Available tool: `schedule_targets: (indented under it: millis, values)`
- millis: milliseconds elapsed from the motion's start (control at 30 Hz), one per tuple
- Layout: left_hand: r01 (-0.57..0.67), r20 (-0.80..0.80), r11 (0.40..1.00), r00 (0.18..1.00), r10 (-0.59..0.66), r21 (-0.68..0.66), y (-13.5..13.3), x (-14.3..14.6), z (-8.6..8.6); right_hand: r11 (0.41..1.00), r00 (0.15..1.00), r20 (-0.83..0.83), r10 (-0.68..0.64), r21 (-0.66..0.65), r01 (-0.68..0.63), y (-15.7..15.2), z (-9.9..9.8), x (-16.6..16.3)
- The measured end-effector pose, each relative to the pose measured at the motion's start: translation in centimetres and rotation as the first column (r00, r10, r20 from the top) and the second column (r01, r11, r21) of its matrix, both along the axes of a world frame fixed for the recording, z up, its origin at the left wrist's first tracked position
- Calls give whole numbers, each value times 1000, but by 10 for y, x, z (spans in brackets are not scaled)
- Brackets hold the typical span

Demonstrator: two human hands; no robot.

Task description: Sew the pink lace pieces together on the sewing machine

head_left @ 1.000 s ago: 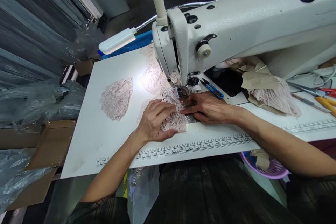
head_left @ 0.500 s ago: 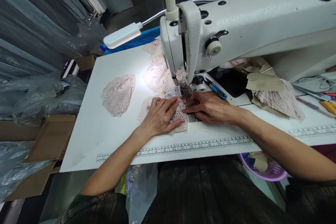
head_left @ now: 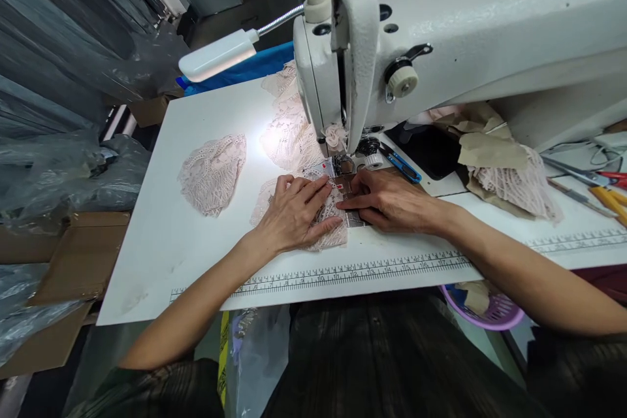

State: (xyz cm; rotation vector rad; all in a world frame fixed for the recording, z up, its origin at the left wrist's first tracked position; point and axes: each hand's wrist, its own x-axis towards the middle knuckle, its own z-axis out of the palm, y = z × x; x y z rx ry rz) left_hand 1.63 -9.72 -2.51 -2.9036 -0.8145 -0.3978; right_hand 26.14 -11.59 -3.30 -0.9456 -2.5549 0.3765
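Left hand (head_left: 296,212) has gone flatter on the lace (head_left: 327,241) over the last second, and its thumb has slid in from the near edge toward the right hand (head_left: 377,202). My whole view has drifted a bit too, so ignore the machine (head_left: 441,59) looking shifted, that's just the head cam.

State of play from my end: left hand is palm down, fingers slightly apart, thumb stuck out. Right hand hasn't really budged. It's over the metal plate (head_left: 356,219), index pointing at the lace's right edge, other fingers curled under. Can't tell if it's actually pinching anything, the tips are too small for me.

Lace is mostly under the left palm, on the table (head_left: 147,222) just left of the plate, near the needle area. Can't make out whether any of it is under the foot.

My read: the flatter palm should keep the lace from skating around while that edge gets lined up. Thin holey stuff like this probably puckers easily, so I'd go light on the pressure.
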Motion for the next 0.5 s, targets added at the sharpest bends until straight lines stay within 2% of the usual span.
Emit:
schedule_targets:
  millis: [267,500]
  values:
    - [-13,-58,1000,998,13,10,3,7,1,1000,1000,-5,-14,-17,14,0,0,-2]
    - [58,-107,998,992,-61,-38,26,5,2,995,995,11,-98,32,97,0,-2,-5]
